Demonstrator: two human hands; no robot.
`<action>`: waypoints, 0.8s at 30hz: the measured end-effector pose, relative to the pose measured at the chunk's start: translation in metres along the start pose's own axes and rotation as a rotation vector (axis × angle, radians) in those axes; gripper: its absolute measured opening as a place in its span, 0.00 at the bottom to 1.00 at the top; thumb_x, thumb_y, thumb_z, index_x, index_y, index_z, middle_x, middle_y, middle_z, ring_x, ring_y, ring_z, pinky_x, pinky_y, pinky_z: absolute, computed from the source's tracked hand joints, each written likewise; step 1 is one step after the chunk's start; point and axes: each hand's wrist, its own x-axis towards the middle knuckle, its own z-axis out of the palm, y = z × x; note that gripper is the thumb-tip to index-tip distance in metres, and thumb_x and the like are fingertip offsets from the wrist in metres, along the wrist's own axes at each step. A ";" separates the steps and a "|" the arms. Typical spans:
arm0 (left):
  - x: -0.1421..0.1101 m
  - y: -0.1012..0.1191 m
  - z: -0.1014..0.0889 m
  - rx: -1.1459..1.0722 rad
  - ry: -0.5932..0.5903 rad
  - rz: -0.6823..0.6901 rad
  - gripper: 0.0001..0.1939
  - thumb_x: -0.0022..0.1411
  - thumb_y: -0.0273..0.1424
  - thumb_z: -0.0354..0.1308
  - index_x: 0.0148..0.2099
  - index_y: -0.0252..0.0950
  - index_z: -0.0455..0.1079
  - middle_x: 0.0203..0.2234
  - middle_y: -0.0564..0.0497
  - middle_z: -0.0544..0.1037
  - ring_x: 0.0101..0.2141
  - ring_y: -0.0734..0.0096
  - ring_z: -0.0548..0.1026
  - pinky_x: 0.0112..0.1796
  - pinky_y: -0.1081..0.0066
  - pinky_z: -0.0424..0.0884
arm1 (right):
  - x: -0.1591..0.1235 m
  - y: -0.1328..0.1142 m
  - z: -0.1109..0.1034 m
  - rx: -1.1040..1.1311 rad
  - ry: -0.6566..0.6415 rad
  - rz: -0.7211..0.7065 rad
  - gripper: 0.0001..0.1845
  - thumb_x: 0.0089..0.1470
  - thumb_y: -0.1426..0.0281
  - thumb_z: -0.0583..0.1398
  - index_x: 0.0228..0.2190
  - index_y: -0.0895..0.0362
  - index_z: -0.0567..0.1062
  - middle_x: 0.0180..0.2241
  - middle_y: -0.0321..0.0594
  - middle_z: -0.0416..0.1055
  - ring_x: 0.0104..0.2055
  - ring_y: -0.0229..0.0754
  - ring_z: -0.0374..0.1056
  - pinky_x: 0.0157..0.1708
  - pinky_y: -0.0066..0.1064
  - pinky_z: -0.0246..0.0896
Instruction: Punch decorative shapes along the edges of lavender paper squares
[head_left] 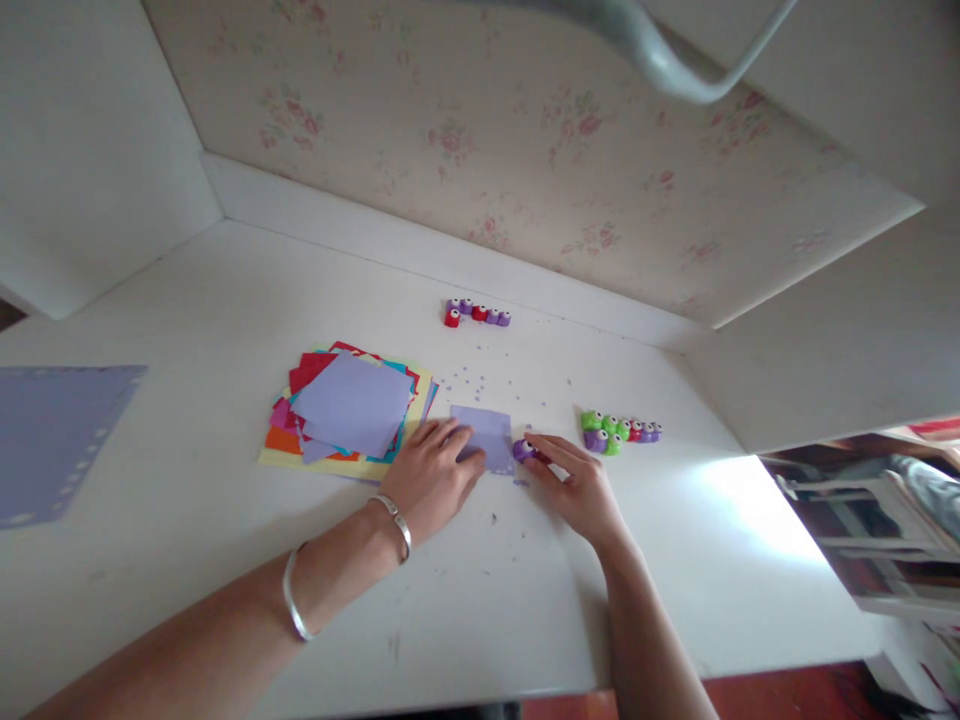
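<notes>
A small lilac sheet of paper (489, 438) lies on the white desk in front of me. Fingers outstretched, my left hand (427, 465) rests over the sheet's left part and the desk beside it. At the sheet's right edge sits a purple craft paper punch (523, 450), pinched between the thumb and fingers of my right hand (574, 485). My fingers partly cover the punch, so whether paper is inside its slot cannot be seen. Small lilac paper bits (474, 380) are scattered just beyond the sheet.
A stack of coloured papers (352, 405) lies left of my left hand. Farther left is a large lilac sheet (60, 440) with punched edges. Several red and purple punches (480, 313) stand near the wall; green, purple and red ones (619, 432) stand at right.
</notes>
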 end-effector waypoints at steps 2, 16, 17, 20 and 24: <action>0.000 -0.001 0.000 -0.006 0.003 0.002 0.10 0.66 0.30 0.54 0.45 0.39 0.75 0.47 0.44 0.74 0.53 0.57 0.68 0.54 0.53 0.63 | 0.000 0.000 -0.001 -0.010 -0.005 0.005 0.15 0.60 0.66 0.58 0.48 0.50 0.77 0.49 0.45 0.75 0.51 0.49 0.71 0.51 0.44 0.69; -0.001 -0.001 0.000 0.016 -0.019 0.009 0.10 0.67 0.30 0.53 0.45 0.39 0.75 0.47 0.45 0.74 0.53 0.56 0.67 0.54 0.53 0.63 | 0.000 0.000 0.001 0.000 -0.022 0.006 0.15 0.60 0.67 0.59 0.48 0.50 0.77 0.49 0.44 0.74 0.50 0.48 0.71 0.50 0.44 0.69; -0.001 -0.001 0.000 0.016 -0.018 0.009 0.10 0.67 0.30 0.53 0.45 0.40 0.75 0.47 0.45 0.74 0.53 0.56 0.67 0.54 0.53 0.63 | 0.000 -0.001 0.001 -0.002 -0.024 0.003 0.15 0.60 0.67 0.59 0.48 0.50 0.77 0.49 0.44 0.74 0.51 0.48 0.71 0.50 0.44 0.69; -0.001 -0.001 0.000 0.018 -0.017 0.010 0.10 0.67 0.30 0.53 0.45 0.40 0.75 0.48 0.45 0.74 0.53 0.56 0.67 0.54 0.53 0.63 | 0.001 -0.002 0.003 -0.008 -0.024 0.002 0.14 0.60 0.67 0.59 0.47 0.50 0.78 0.48 0.44 0.75 0.51 0.48 0.71 0.50 0.44 0.70; -0.001 -0.002 0.000 -0.016 -0.005 0.007 0.10 0.67 0.30 0.53 0.45 0.39 0.75 0.48 0.44 0.74 0.54 0.58 0.67 0.56 0.55 0.63 | 0.002 -0.003 0.005 -0.020 -0.018 0.003 0.15 0.60 0.67 0.59 0.47 0.50 0.78 0.49 0.43 0.75 0.51 0.49 0.71 0.51 0.44 0.70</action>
